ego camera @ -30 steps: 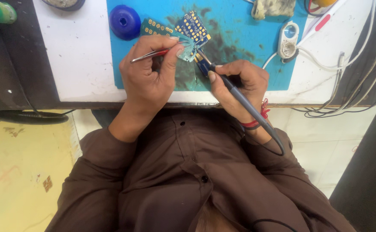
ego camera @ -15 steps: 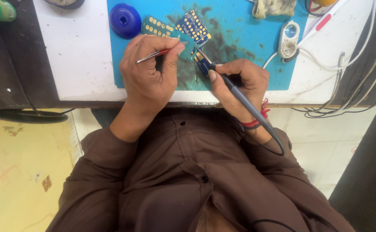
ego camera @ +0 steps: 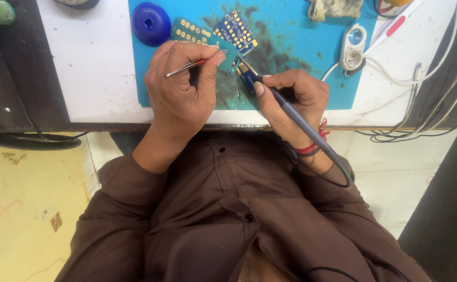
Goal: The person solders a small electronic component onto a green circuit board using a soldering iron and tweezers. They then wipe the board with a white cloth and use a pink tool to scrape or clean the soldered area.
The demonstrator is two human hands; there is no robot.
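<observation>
My left hand (ego camera: 181, 91) grips thin metal tweezers with a red grip (ego camera: 189, 66), their tips near a small teal circuit board (ego camera: 229, 52) on the blue work mat (ego camera: 286, 42). My right hand (ego camera: 288, 102) holds a grey soldering iron (ego camera: 291, 112) like a pen, its tip pointing at the boards. A blue perforated circuit board (ego camera: 235, 30) and a teal one (ego camera: 189, 32) lie just beyond the hands. The iron's cable runs back along my right wrist.
A blue round dome-shaped object (ego camera: 151, 22) sits at the mat's left corner. A white oval switch with cables (ego camera: 353, 47) lies to the right. Tangled wires (ego camera: 427, 104) hang at the right edge of the white table (ego camera: 90, 68). A crumpled cloth (ego camera: 333, 8) is at the top.
Both hands shifted slightly toward the boards; the tweezers' tips and the iron's tip have come closer to the small teal board.
</observation>
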